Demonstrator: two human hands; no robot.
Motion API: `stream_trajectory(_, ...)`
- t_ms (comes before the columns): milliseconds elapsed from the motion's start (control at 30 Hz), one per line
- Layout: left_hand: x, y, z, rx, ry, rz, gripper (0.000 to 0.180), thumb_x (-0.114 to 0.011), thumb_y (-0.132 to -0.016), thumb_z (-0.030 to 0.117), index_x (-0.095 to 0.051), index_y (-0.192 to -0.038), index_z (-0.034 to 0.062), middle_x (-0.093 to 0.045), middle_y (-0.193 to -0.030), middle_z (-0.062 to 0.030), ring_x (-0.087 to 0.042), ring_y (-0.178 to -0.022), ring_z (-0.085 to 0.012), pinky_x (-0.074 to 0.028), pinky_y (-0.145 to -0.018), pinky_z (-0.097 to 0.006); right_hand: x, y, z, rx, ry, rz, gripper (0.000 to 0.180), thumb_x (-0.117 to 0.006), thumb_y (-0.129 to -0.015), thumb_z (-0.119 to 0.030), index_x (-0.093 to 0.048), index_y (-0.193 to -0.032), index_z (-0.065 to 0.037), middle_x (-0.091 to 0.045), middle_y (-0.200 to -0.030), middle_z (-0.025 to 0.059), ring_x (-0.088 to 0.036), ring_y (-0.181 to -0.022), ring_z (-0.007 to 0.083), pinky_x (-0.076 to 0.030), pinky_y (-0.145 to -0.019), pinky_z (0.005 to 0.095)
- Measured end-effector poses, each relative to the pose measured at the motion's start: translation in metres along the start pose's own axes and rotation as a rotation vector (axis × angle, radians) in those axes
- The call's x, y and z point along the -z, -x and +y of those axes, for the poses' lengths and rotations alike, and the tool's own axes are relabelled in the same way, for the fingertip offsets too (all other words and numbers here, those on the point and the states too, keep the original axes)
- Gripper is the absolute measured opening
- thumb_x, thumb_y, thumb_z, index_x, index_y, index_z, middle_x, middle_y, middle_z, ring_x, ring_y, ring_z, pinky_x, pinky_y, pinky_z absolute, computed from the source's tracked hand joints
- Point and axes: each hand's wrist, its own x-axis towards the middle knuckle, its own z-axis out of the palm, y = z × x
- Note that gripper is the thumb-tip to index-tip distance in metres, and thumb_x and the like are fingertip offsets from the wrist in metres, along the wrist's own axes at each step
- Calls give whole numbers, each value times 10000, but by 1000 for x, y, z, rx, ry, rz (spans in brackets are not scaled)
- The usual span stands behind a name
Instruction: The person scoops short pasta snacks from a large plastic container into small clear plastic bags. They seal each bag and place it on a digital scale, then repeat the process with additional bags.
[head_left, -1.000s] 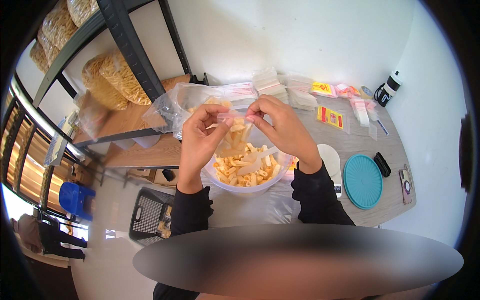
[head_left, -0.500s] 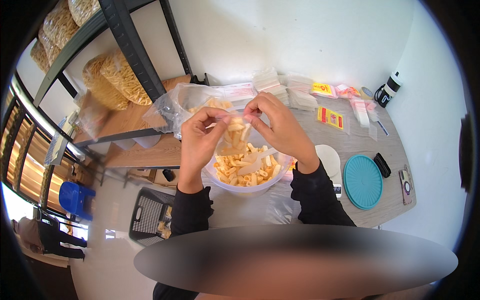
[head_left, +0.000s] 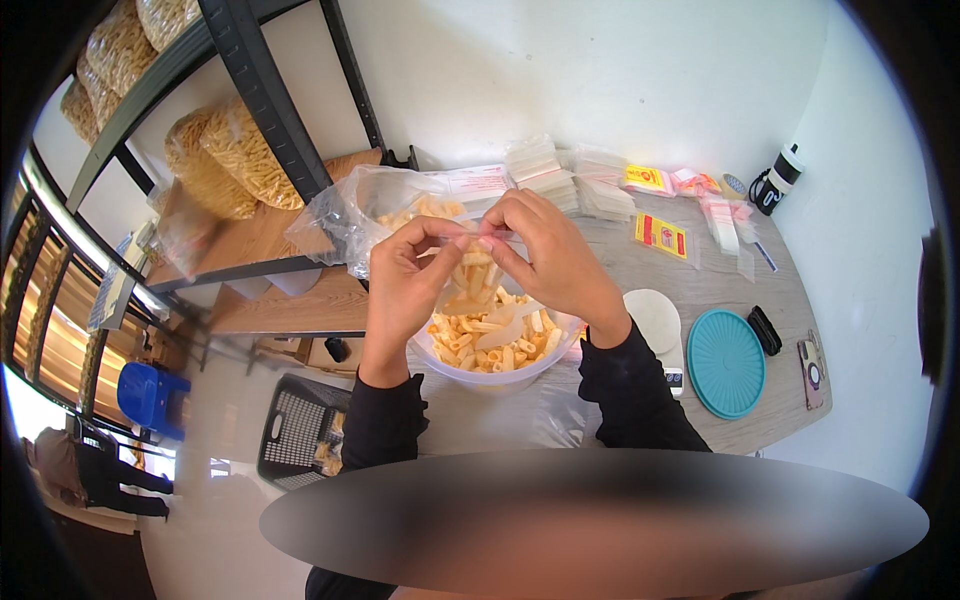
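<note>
- The left hand (head_left: pixel 405 290) has its thumb and first finger pinched together on the top edge of a small, clear plastic bag (head_left: pixel 473 277).
- The right hand (head_left: pixel 556 262) pinches that same edge, just beside the left one.
- The bag hangs right below the fingertips, with pale orange, tube-shaped snacks in it. Under it is a round, see-through plastic bowl (head_left: pixel 486 379) with more of them, and a flat, white plastic spoon (head_left: pixel 503 332) lies on top.
- If a pinch slips, the bag could tip and spill. A snack stuck in the top edge could leave a gap there. Squeezing too hard could crack the tubes.
- Right of the fingers lies a flat, clear packet with a yellow and red label (head_left: pixel 661 236). Its small words are hard to read.
- Past the fingers, a white paper sheet (head_left: pixel 475 181) has red print, too tiny to read.
- I see no writing on the held bag.
</note>
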Motion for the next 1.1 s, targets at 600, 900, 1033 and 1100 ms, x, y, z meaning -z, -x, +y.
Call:
stream_trajectory(600,-1,1,1,-13,-46,1,93,-697,-955,62,-695,-944,-30,-704,-815,-15,-611,-761,-37,-466,-662,-194,-4,0,-1,-24,-42,-12,111,-656,-921,-65,-563,-954,-14,-556,-900,114,-555,-869,298,-453,-762,395)
stream_trajectory(900,3,0,-3,-17,-122,18,97,-691,-962,77,-687,-931,-15,-699,-847,-17,-593,-776,-61,-476,-707,-223,-5,2,1,-79,-98,-28,111,-663,-924,-64,-572,-966,-17,-574,-914,104,-566,-861,286,-458,-751,381)
stream_trajectory(1033,6,-2,-5,-28,-22,64,112,-670,-975,69,-676,-919,-29,-718,-840,-45,-609,-784,-50,-479,-700,-208,5,5,4,-163,-125,-63,102,-658,-926,-55,-579,-966,-4,-586,-910,107,-582,-849,273,-469,-744,365)
stream_trajectory(1100,7,-2,-5,-17,-7,62,121,-659,-985,83,-665,-929,-24,-731,-868,-66,-636,-808,-73,-498,-740,-227,7,4,5,-149,-97,-75,100,-659,-928,-56,-587,-970,-1,-592,-903,105,-592,-847,260,-476,-750,355)
